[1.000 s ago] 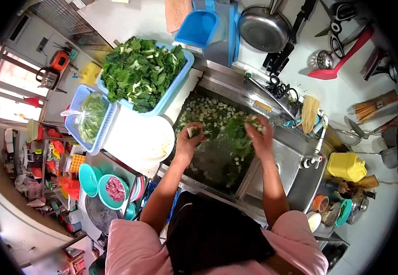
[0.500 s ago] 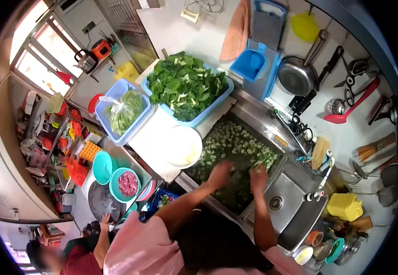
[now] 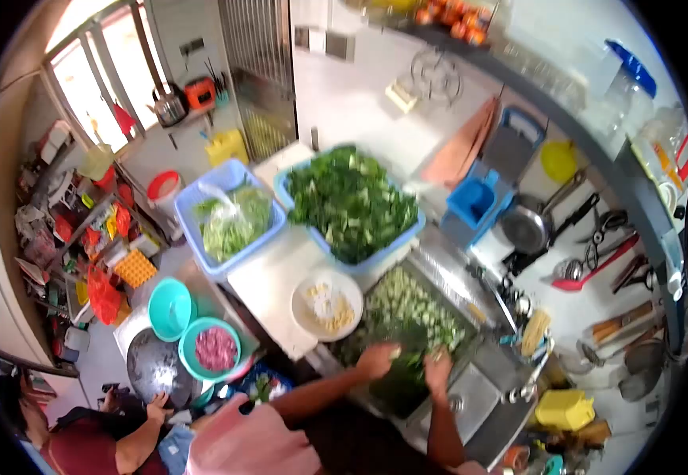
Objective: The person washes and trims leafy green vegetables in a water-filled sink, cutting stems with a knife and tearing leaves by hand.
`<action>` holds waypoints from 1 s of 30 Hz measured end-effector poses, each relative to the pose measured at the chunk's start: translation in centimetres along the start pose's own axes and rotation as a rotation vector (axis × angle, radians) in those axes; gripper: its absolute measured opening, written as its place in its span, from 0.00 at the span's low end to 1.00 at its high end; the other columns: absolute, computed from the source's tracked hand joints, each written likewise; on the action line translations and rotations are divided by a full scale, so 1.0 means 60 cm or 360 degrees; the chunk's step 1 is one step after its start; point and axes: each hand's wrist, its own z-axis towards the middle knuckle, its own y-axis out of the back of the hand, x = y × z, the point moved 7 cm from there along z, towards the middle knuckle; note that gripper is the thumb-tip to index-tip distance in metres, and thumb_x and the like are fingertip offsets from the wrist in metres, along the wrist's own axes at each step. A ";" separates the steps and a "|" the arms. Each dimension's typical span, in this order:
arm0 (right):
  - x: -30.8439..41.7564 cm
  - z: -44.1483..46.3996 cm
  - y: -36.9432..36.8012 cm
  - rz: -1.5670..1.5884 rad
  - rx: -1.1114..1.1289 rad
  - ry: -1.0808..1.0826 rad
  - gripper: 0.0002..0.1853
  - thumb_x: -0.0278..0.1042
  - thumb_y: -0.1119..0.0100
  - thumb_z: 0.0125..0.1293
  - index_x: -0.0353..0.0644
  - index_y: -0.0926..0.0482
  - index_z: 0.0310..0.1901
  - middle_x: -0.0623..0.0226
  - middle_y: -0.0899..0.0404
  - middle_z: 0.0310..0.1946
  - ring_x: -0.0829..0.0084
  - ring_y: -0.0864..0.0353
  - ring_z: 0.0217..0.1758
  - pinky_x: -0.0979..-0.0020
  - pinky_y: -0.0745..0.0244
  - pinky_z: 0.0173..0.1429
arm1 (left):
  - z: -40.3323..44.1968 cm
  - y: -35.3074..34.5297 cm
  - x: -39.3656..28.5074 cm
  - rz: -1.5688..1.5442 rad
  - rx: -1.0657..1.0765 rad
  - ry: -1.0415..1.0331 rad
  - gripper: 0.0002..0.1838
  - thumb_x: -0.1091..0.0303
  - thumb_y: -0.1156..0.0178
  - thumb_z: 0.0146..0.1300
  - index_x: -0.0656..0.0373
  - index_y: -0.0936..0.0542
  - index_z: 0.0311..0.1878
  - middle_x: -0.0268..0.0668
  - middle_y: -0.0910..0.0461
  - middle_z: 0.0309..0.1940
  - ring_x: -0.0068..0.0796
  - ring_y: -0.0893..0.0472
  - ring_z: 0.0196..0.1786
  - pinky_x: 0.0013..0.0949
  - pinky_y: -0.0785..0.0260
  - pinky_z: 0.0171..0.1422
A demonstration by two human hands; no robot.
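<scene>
A metal sink basin (image 3: 470,331) holds dark water with many pale green chopped vegetable pieces (image 3: 415,305) floating in it. Over the near part of the water is my left hand (image 3: 377,362), its fingers curled and somewhat blurred; what they hold, if anything, is hidden. Facing it a short way to the right, my right hand (image 3: 437,370) has bent fingers against some bright green vegetable bits. A white bowl (image 3: 303,323) with pale peeled pieces stands on the white counter left of the basin.
Behind the bowl stand a blue basket (image 3: 324,244) of leafy greens and a blue-violet basket (image 3: 261,239) with bagged greens. A second sink basin (image 3: 474,396) and faucet (image 3: 522,393) lie right. At lower left, another person's hand (image 3: 158,408) touches a dark round pan (image 3: 154,364).
The view has tilted up and shifted, showing the shelf above. My hands are closer together over the water. The other person appears further into view at lower left.
</scene>
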 end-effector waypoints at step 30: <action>0.790 0.357 -0.207 -0.0454 -0.0633 0.1440 0.17 0.36 0.38 0.63 0.38 0.26 0.51 0.52 0.27 0.49 0.49 0.30 0.56 0.50 0.38 0.61 | -0.114 0.424 0.115 -0.1105 -0.1251 0.0306 0.16 0.88 0.53 0.55 0.64 0.22 0.43 0.36 0.20 0.40 0.25 0.23 0.46 0.27 0.32 0.54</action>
